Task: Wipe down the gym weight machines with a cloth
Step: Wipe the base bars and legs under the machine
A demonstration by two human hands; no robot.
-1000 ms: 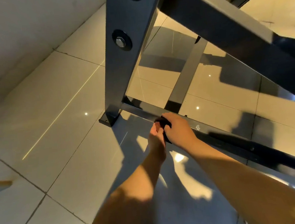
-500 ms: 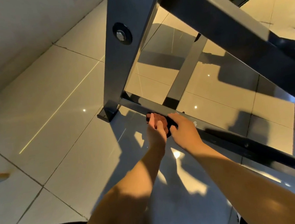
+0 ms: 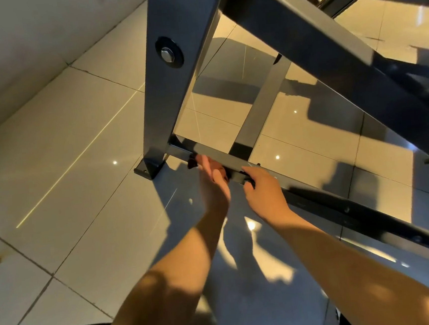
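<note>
Low in the frame, two bare forearms reach up toward the middle of the picture. The hands are now apart. A second ago they were bunched together on the cloth, with the right one on top of it.

The left hand (image 3: pixel 214 185) now has the cloth (image 3: pixel 192 162) to itself. Its fingers look fairly straight and press the dark cloth against the near face of the base rail (image 3: pixel 323 202). Only a small dark scrap of the cloth shows past the fingertips, just right of centre-left. This hand has slid left along the rail.

The right hand (image 3: pixel 264 193) has let go of the cloth. It sits just to the right, with thumb on top and fingers curled round the rail's near edge, apparently as a brace.

Beyond the hands, the rail meets the upright post (image 3: pixel 166 101) at its foot plate (image 3: pixel 148 169) on the tiled floor (image 3: pixel 71 138). A bolt (image 3: pixel 167 54) shows higher up the post.

The cloth has probably passed to the left hand so the stroke can reach the corner by the foot plate. The rail running to the lower right and the post itself probably still need wiping.
</note>
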